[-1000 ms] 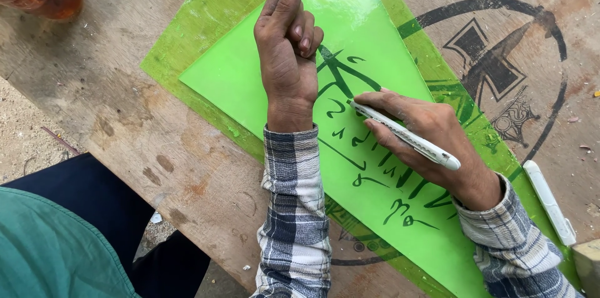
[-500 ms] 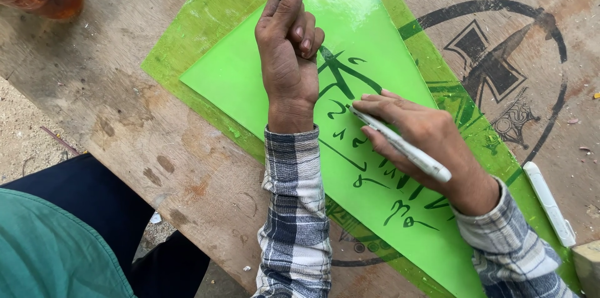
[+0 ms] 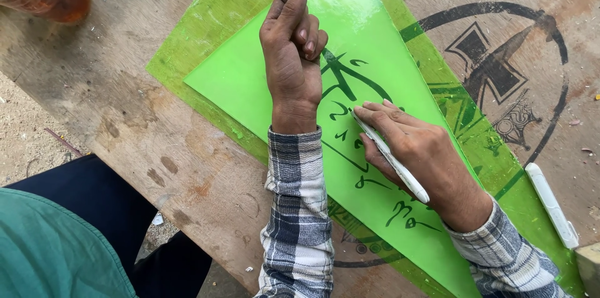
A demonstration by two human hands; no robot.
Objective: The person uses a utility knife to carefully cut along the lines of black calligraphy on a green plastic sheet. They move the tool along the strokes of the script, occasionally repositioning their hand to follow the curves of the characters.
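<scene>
Marker (image 3: pixel 392 162): right hand (image 3: pixel 412 148) grip clamped on it, tip on green sheet (image 3: pixel 250 79) for lettering.
Left hand (image 3: pixel 292 54): fingers curled together, empty, pins sheet to worktop (image 3: pixel 156 154).

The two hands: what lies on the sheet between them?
Between the left hand and right hand, the head view shows only green sheet with dark marker strokes.

I'm in a rough outdoor sign-painting workshop: my tabletop (image 3: pixel 125 123) is a scuffed, stained plywood board bearing a black painted emblem (image 3: pixel 500 73), green plastic sheets (image 3: pixel 250 85) lie on it, and bare sandy ground (image 3: pixel 25 129) shows beside it.
</scene>
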